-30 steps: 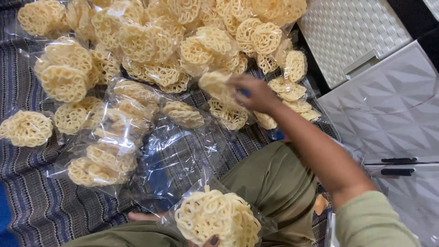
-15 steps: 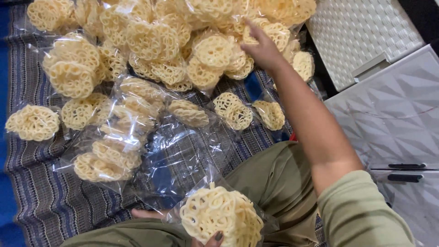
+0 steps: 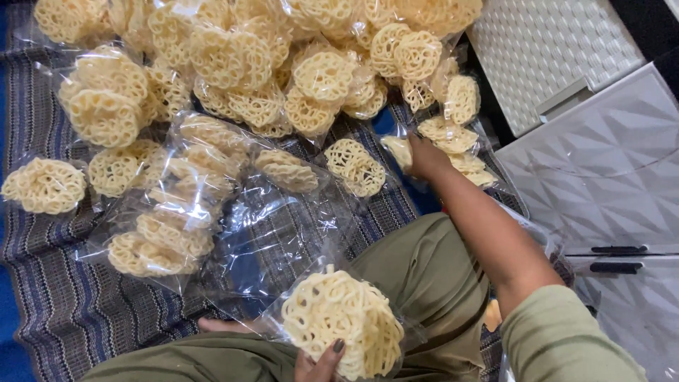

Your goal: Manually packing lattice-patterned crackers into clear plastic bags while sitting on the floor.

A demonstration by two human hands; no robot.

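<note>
- The right hand (image 3: 424,157) reaches out over the striped mat (image 3: 64,311), fingers closed around one lacy yellow cracker (image 3: 398,150).
- The left hand (image 3: 320,364), near the lap, cups a stack of crackers in a clear bag (image 3: 344,322); only its thumb and the edge of its palm show.
- Loose crackers (image 3: 356,166) lie just beside the right hand, filled bags (image 3: 166,233) further left.
- Judged from this: the crackers look brittle, so a light pinch at the rim suits best, held flat.
- The bag mouth should be kept wide and steady, so that each piece slides in without snagging.
</note>
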